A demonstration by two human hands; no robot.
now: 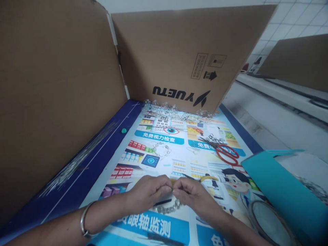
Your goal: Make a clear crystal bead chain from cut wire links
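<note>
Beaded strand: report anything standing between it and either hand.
Nothing visible does. The left hand and right hand pinch close together, the beaded strand curving below them in the picture; what they grip is too small to tell.

Facing me, the standing cardboard panel (159, 44) bears the brand name YUETU (174, 93) upside down beside a leaf-like mark (202, 99), plus a thick black arrow sign (210, 75) and boxed small print (199, 66) too blurred for me to read. On the printed sheet (95, 192) before me, I read 免费视力检查 on a blue banner (159, 137) below an eye chart (161, 122) of E-like signs, and 眼轴监测 on a lower banner (151, 223). Another banner (201, 145), partly covered, begins 免费.
</note>
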